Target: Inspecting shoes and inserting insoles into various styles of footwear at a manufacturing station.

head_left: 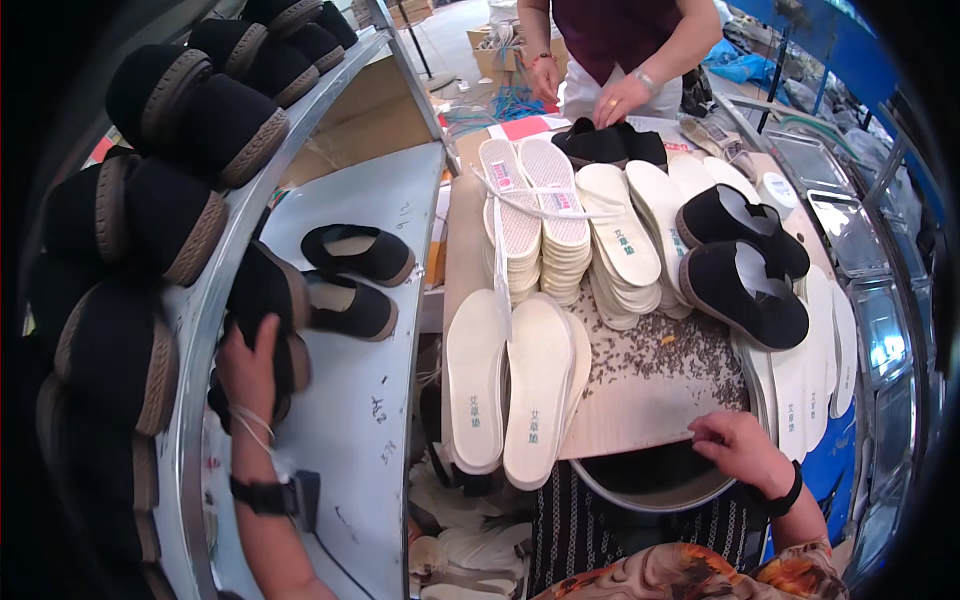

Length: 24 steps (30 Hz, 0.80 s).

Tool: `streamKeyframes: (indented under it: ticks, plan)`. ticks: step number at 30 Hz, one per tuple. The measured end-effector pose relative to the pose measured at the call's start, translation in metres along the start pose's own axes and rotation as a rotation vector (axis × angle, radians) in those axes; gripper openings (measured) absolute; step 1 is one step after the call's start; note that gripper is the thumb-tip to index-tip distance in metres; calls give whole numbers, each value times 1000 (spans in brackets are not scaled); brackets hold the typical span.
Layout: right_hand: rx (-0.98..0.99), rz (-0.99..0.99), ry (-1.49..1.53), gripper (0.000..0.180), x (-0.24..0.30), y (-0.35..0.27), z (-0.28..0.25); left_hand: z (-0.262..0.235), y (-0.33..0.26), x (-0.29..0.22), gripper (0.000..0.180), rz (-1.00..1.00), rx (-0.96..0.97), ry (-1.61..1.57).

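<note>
My left hand [247,370] reaches onto the white shelf at left, its thumb up and fingers wrapped round a black shoe [290,365] with a brown sole; part of the grip is hidden. Another black shoe [268,285] lies just beyond it. To the right stands a pair of black shoes [358,254] with pale insides. My right hand [740,450] hovers at the table's near edge, over a dark round basin [655,480]. Its fingers are loosely bent and apart, with nothing visible in them.
Black shoes [165,225] crowd the upper rack at left. Cream insoles [540,385] lie stacked on the wooden table [640,405] beside scattered brown bits [690,355]. Two black shoes [745,295] rest on insoles at right. Opposite, a co-worker's hand [622,98] touches black shoes [610,143].
</note>
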State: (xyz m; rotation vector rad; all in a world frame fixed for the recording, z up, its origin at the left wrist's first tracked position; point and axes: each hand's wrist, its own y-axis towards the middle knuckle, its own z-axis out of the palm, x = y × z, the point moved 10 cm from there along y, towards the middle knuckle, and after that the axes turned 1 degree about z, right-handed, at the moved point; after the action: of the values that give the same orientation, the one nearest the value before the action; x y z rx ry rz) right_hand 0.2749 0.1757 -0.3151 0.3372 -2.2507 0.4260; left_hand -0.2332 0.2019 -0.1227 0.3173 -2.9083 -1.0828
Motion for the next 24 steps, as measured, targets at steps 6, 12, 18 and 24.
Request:
streamKeyframes:
  ticks: [6, 12, 18, 24]
  plan:
    - [-107, -64, -171, 17, 20, 2, -33, 156, 77, 173, 53, 31, 272, 8]
    - [-624, 192, 237, 38, -28, 45, -191, 146, 51, 34, 35, 217, 283, -147]
    - [-96, 359, 379, 51, -34, 143, -134, 48, -31, -195, 34, 391, 448, -587]
    - [-522, 177, 461, 19, -37, 87, -196, -4, -121, -293, 31, 547, 506, -879]
